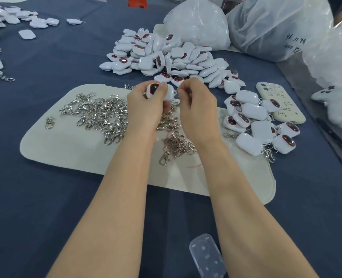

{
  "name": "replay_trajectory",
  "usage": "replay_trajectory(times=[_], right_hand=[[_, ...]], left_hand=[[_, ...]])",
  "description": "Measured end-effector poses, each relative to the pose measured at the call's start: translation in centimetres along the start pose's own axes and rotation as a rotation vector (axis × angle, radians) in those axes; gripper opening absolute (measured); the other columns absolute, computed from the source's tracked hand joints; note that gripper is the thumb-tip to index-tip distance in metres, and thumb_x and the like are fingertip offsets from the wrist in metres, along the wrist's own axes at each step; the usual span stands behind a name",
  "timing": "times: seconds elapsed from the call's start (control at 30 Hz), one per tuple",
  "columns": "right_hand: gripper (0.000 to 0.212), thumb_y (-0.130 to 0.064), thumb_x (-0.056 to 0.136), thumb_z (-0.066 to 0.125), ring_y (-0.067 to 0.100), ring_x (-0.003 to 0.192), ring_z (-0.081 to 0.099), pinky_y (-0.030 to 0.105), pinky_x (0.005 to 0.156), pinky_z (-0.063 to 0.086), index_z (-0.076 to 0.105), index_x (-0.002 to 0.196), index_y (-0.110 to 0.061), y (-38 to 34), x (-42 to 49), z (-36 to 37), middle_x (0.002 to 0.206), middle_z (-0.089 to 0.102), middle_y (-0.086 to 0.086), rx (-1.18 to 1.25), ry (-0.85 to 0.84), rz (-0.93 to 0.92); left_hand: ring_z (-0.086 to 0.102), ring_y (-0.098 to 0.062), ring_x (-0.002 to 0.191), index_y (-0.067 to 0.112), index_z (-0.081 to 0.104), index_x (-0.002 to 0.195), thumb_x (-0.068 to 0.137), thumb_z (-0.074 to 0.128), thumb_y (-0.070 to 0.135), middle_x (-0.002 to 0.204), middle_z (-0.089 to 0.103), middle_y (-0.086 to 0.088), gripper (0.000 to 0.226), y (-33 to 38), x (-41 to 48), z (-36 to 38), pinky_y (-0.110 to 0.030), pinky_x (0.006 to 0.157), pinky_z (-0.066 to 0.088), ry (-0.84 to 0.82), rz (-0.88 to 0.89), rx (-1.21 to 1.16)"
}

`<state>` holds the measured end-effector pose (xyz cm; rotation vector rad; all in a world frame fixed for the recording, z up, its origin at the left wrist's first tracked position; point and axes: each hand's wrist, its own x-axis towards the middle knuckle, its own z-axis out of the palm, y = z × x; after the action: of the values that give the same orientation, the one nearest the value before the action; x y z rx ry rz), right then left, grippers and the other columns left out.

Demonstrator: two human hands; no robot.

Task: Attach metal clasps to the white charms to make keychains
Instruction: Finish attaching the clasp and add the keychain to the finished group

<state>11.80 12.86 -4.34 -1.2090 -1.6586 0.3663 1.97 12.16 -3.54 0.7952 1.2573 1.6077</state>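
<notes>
My left hand (146, 105) grips a white charm (156, 90) with a dark red-rimmed oval on its face, held above the cream mat (66, 149). My right hand (196, 105) is curled right beside it, fingertips pinched at the charm's small loop; what it pinches is hidden by the fingers. A heap of silver metal clasps (100, 115) lies on the mat to the left, and a smaller bunch (178, 145) sits between my forearms. A big pile of loose white charms (166, 55) lies behind my hands. Charms with clasps attached (260, 125) are heaped to the right.
A cream phone (280, 103) lies beside the right heap. Large plastic bags (266, 25) stand at the back right. More white charms (10, 19) are scattered at the far left. A clear plastic piece (206, 257) lies on the blue cloth near the front edge.
</notes>
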Motion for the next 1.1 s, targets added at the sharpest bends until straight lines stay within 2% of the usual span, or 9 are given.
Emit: replay_trajectory(times=[0.17,0.37,0.5,0.6,0.7,0.83,0.97,1.03,1.1], right_hand=[[0.009,0.0,0.09,0.052,0.014,0.074,0.048,0.016,0.067,0.035,0.06,0.088,-0.001,0.0,-0.2,0.0,0.082,0.057,0.002,0.015,0.02,-0.006],[0.011,-0.006,0.09,0.057,0.001,0.074,0.057,0.013,0.074,0.046,0.06,0.092,-0.016,-0.2,-0.2,0.5,0.08,0.061,-0.014,0.233,-0.022,0.206],[0.014,-0.008,0.089,0.06,-0.003,0.069,0.056,0.016,0.074,0.048,0.06,0.084,-0.02,-0.2,-0.1,0.3,0.073,0.06,-0.018,0.216,0.047,0.187],[0.01,-0.009,0.091,0.059,0.003,0.071,0.059,0.022,0.076,0.05,0.063,0.087,-0.017,-0.3,-0.1,0.3,0.074,0.062,-0.013,0.186,0.072,0.169],[0.01,-0.009,0.092,0.057,0.015,0.077,0.062,0.028,0.078,0.05,0.067,0.091,-0.009,-0.3,-0.1,0.1,0.078,0.065,-0.004,0.138,0.062,0.139],[0.011,-0.009,0.092,0.056,0.016,0.075,0.058,0.023,0.073,0.044,0.067,0.09,-0.005,-0.2,0.0,-0.4,0.076,0.062,-0.003,0.001,-0.02,0.079],[0.013,-0.007,0.092,0.054,0.015,0.071,0.052,0.021,0.066,0.036,0.066,0.089,-0.003,-0.1,0.3,-0.9,0.074,0.06,0.0,-0.112,-0.109,0.044],[0.014,-0.007,0.092,0.053,0.018,0.075,0.054,0.022,0.068,0.035,0.066,0.09,-0.002,0.0,0.4,-1.0,0.078,0.063,0.003,-0.151,-0.16,0.032],[0.013,-0.007,0.092,0.052,0.019,0.079,0.055,0.023,0.07,0.035,0.064,0.091,-0.002,0.1,0.3,-0.9,0.083,0.064,0.004,-0.175,-0.2,0.037]], left_hand=[[0.051,-0.002,0.042,0.009,0.06,0.091,0.092,0.059,0.014,0.071,0.056,-0.002,0.005,-0.3,-0.1,0.1,-0.019,0.049,0.046,0.019,0.045,0.089],[0.054,-0.005,0.042,0.005,0.061,0.076,0.091,0.061,0.009,0.069,0.058,-0.005,0.015,-0.3,-0.2,0.1,-0.012,0.045,0.046,-0.025,-0.319,-0.377],[0.056,-0.005,0.051,0.004,0.061,0.078,0.09,0.061,0.009,0.078,0.06,-0.007,0.013,-0.2,-0.3,0.1,-0.011,0.046,0.048,-0.075,-0.427,-0.481],[0.056,-0.008,0.059,0.002,0.061,0.079,0.089,0.062,0.009,0.078,0.063,-0.008,0.013,-0.1,-0.3,-0.1,-0.011,0.045,0.048,-0.096,-0.497,-0.546],[0.056,-0.008,0.055,0.001,0.062,0.077,0.089,0.062,0.009,0.072,0.064,-0.009,0.014,0.0,-0.3,-0.3,-0.011,0.044,0.048,-0.09,-0.52,-0.562],[0.053,-0.005,0.045,0.009,0.06,0.082,0.091,0.061,0.008,0.075,0.058,-0.006,0.009,-0.2,-0.1,-0.1,-0.015,0.046,0.046,-0.005,-0.251,-0.243],[0.057,-0.013,0.068,0.028,0.057,0.09,0.091,0.059,0.013,0.094,0.06,-0.001,0.015,-0.3,0.0,-0.3,-0.026,0.06,0.053,-0.015,0.106,0.172],[0.056,-0.015,0.074,0.032,0.056,0.093,0.09,0.058,0.016,0.088,0.059,0.007,0.017,-0.4,-0.2,-0.3,-0.039,0.076,0.055,-0.014,0.246,0.35],[0.055,-0.015,0.073,0.031,0.056,0.099,0.089,0.058,0.017,0.085,0.056,0.012,0.017,-0.6,-0.2,-0.2,-0.043,0.081,0.054,-0.005,0.3,0.423]])
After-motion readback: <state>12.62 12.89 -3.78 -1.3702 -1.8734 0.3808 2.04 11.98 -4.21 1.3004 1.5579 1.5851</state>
